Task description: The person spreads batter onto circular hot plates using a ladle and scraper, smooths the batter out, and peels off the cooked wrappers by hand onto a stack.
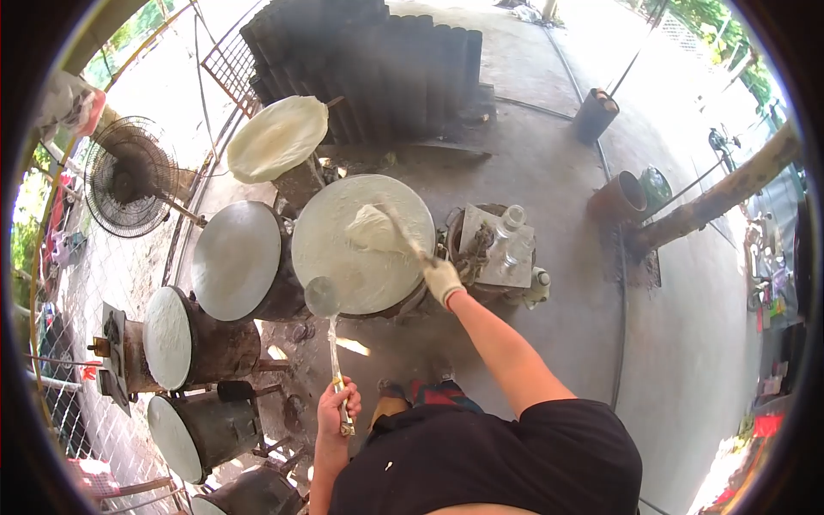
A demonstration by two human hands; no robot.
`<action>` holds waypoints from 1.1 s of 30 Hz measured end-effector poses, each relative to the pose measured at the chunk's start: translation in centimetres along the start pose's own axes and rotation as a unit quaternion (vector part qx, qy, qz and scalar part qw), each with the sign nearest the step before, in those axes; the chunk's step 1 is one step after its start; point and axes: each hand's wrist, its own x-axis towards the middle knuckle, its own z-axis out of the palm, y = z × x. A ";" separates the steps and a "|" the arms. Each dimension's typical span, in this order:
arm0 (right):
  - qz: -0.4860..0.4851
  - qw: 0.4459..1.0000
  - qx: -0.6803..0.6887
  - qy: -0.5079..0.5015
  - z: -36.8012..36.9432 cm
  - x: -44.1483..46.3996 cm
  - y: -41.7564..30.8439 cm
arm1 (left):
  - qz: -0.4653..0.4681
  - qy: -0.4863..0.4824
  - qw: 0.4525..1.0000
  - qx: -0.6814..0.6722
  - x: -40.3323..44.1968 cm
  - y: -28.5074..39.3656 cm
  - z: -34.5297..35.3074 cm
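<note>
My left hand (337, 408) is closed around the handle of a ladle (322, 297), whose round bowl is over the near left rim of a large round griddle (356, 281). A pale, thin layer covers the griddle, with a lump of dough or thick batter (374, 230) on it. My right hand (443, 281), in a pale work glove, is closed on a wooden-handled tool (407, 237) at the griddle's right edge. The tool slants to the far left across the lump; motion blurs its working end, so its exact kind is unclear.
A thin round sheet (279, 139) stands raised behind the griddle. To the left are another round griddle (238, 262), several drum stoves (167, 339) and a fan (130, 177). Bottles (513, 219) stand on a board at the right. Dark stacked cylinders (378, 77) are behind.
</note>
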 end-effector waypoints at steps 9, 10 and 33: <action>-0.005 0.988 0.102 -0.116 -0.6 4.0 -2.5 | -0.037 0.076 0.995 0.061 1.6 0.0 0.4; -0.059 0.984 0.050 -0.160 -0.4 2.5 -1.9 | -0.031 0.088 0.991 0.096 2.1 0.5 0.7; 0.061 0.968 0.206 -0.127 2.5 -8.4 -0.1 | 0.007 -0.020 0.999 0.045 1.0 4.9 5.9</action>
